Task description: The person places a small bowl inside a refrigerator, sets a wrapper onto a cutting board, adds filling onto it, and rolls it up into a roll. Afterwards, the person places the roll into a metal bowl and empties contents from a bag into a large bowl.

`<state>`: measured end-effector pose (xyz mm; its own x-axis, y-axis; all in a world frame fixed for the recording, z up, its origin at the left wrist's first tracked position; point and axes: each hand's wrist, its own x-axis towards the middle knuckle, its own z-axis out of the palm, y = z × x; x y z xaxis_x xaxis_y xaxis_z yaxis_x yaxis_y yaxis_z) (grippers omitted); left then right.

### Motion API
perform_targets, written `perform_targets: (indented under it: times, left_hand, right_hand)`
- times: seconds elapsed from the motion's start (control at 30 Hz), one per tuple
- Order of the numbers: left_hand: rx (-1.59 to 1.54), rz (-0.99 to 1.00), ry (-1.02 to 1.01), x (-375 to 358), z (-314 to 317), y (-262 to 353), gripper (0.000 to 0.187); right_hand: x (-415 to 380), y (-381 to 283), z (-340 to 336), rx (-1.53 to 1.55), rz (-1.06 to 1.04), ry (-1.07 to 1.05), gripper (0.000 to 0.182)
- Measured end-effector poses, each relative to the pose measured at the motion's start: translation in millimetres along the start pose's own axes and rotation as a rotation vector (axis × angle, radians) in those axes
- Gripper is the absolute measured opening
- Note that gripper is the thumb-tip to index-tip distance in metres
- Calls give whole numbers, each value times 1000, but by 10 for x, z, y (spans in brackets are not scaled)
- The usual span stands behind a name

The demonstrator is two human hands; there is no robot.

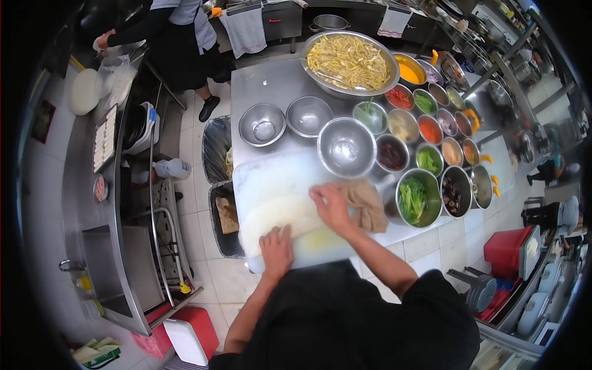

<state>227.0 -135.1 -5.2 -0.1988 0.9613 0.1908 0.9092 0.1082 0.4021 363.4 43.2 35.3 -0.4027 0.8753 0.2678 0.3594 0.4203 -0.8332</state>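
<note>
A thin, pale round wrapper sheet (274, 213) lies on the white cutting board (253, 176). My left hand (277, 251) is at its near edge, fingers bent down and closed on the sheet. At the sheet's right side, my right hand (331, 208) has curled fingers pinching what looks like its edge; the fingertips are slightly blurred. Just right of that hand lies a crumpled brown cloth (367, 205). A yellowish wet patch (317, 239) shows on the board between my wrists. An empty steel bowl (346, 148) sits beyond my right hand.
Two smaller steel bowls (262, 125) stand at the back left, before a large bowl of yellow shredded filling (345, 61). Several ingredient pots, including chopped greens (414, 200), line the right. Lined bins (221, 213) stand left of the table. A person (185, 43) works at the far-left counter.
</note>
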Motion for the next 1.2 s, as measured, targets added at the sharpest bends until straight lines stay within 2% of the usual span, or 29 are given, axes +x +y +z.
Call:
perform_targets:
  times: [0.1, 0.17, 0.3, 0.4, 0.5, 0.57, 0.6, 0.8, 0.9, 1.0, 1.2]
  left_hand:
    - [13, 3, -4, 11, 4, 1, 42]
    - [23, -4, -26, 28, -45, 39, 39]
    - [29, 5, -6, 3, -1, 12, 40]
    - [33, 1, 6, -19, 19, 13, 41]
    - [42, 3, 9, -6, 2, 33, 39]
    - [43, 7, 12, -16, 6, 25, 39]
    - [47, 22, 25, -30, 39, -2, 46]
    - [29, 24, 17, -30, 30, -19, 45]
    - [30, 21, 20, -21, 5, -4, 45]
    - [12, 19, 31, -15, -7, 17, 44]
    - [20, 36, 35, -20, 9, -11, 42]
  right_hand:
    - [-482, 67, -70, -86, -63, 46, 17]
    - [-702, 40, -134, -137, -114, -21, 26]
    - [-961, 60, -188, -199, -177, -263, 48]
    - [-1036, 92, -150, -343, -213, -409, 57]
    - [-1103, 165, -75, -431, -159, -522, 63]
    - [-1110, 161, -62, -474, -161, -543, 64]
    - [-1105, 160, -68, -497, -162, -553, 64]
    - [-1057, 123, -176, -616, -218, -650, 67]
    - [-1082, 210, -189, -611, -191, -591, 69]
    - [-999, 65, -222, -615, -250, -632, 71]
    - [-1012, 192, -121, -562, -356, -668, 75]
